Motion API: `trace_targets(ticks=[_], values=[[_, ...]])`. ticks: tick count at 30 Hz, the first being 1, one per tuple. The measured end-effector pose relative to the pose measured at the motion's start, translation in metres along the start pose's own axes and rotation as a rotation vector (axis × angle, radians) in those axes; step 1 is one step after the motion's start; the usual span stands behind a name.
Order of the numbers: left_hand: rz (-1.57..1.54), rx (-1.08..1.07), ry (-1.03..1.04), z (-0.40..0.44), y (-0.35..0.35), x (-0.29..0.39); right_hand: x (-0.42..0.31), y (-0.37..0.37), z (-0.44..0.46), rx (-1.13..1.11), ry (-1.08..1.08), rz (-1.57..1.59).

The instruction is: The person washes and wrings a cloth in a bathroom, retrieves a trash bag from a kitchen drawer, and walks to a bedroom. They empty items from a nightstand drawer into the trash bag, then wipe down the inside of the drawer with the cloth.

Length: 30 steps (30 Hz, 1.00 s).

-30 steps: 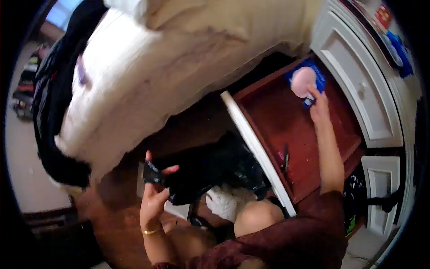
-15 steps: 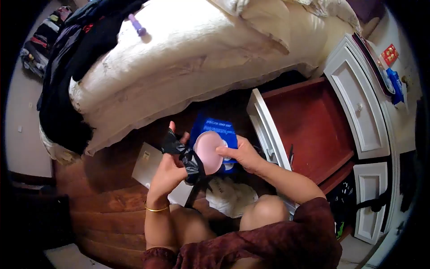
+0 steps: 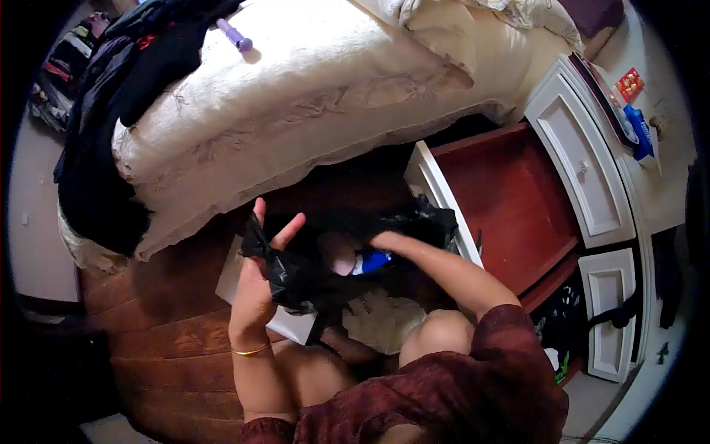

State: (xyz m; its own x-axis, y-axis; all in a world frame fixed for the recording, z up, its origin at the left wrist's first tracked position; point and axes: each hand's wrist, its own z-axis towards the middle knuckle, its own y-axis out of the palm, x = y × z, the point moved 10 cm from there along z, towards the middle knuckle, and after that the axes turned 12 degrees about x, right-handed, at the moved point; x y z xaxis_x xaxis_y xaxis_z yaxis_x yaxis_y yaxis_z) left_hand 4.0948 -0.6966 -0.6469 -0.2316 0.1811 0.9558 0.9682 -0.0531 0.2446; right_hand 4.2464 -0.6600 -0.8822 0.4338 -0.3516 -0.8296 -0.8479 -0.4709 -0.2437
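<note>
A black plastic bag (image 3: 292,277) hangs over my left hand (image 3: 255,285), held at its rim, with a couple of fingers raised and apart. Its mouth faces up over the floor and spreads right towards the drawer. My right hand (image 3: 383,241) reaches down into the bag; its fingers are hidden by the dark plastic. Just below that hand, a pink oval thing (image 3: 338,255) and a blue packet (image 3: 372,261) show partly inside the bag. Whether my fingers touch them I cannot tell.
An open drawer (image 3: 503,189) with a red-brown inside juts out at right. A bed (image 3: 244,140) with a cream cover stands ahead, dark clothes (image 3: 103,177) and a purple object (image 3: 235,35) on it. A white box (image 3: 292,324) and pale cloth bag (image 3: 384,320) lie by my knees.
My right hand has gone down into the black bag with the pink oval thing and blue packet. The bag is spread wider, and my left hand has shifted slightly left.
</note>
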Motion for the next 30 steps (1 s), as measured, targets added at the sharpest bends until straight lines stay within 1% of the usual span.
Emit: trace_targets(ticks=[3, 4, 5, 7, 8, 11, 13, 14, 15, 18, 21, 22, 25, 26, 28, 29, 30], values=[[0.024, 0.043, -0.049, 0.007, -0.009, -0.016, 0.019, -0.029, -0.029, -0.078, 0.247, 0.153], [-0.030, 0.104, -0.060, 0.011, -0.010, -0.016, 0.017, -0.037, -0.042, -0.092, 0.290, 0.203], [-0.029, 0.066, -0.067, 0.013, -0.008, -0.018, 0.010, -0.045, -0.055, -0.086, 0.280, 0.260], [-0.030, -0.007, -0.081, 0.017, -0.006, -0.024, -0.021, -0.057, -0.083, -0.064, 0.166, 0.407], [-0.129, 0.018, -0.131, 0.021, -0.004, -0.034, -0.021, -0.065, -0.089, 0.016, 0.162, 0.444], [-0.028, -0.021, -0.177, 0.036, -0.002, -0.061, -0.044, -0.078, -0.112, 0.129, 0.135, 0.666], [0.160, 0.004, -0.143, 0.041, 0.003, -0.071, -0.058, -0.081, -0.118, 0.182, 0.061, 0.756], [0.160, -0.022, -0.123, 0.043, 0.011, -0.074, -0.064, -0.082, -0.120, 0.207, 0.022, 0.802], [0.160, -0.047, -0.100, 0.047, 0.018, -0.075, -0.071, -0.083, -0.124, 0.245, 0.001, 0.784], [0.069, -0.016, -0.251, 0.051, 0.012, -0.094, -0.081, -0.086, -0.128, 0.330, -0.058, 0.728], [-0.161, -0.147, -0.434, 0.037, 0.028, -0.098, -0.081, -0.079, -0.126, 0.284, -0.058, 0.761], [-0.197, -0.162, -0.448, 0.037, 0.029, -0.101, -0.082, -0.080, -0.124, 0.281, -0.076, 0.750], [0.200, -0.079, -0.150, 0.046, 0.034, -0.092, -0.082, -0.074, -0.120, 0.237, -0.081, 0.785], [0.180, -0.046, -0.152, 0.045, 0.036, -0.089, -0.083, -0.075, -0.120, 0.266, -0.086, 0.727], [0.292, -0.055, -0.106, 0.050, 0.032, -0.097, -0.084, -0.076, -0.120, 0.323, -0.089, 0.611], [0.347, -0.061, -0.090, 0.051, 0.031, -0.101, -0.082, -0.077, -0.117, 0.344, -0.135, 0.557], [0.409, -0.002, -0.054, 0.051, 0.030, -0.094, -0.078, -0.078, -0.111, 0.363, -0.177, 0.503]])
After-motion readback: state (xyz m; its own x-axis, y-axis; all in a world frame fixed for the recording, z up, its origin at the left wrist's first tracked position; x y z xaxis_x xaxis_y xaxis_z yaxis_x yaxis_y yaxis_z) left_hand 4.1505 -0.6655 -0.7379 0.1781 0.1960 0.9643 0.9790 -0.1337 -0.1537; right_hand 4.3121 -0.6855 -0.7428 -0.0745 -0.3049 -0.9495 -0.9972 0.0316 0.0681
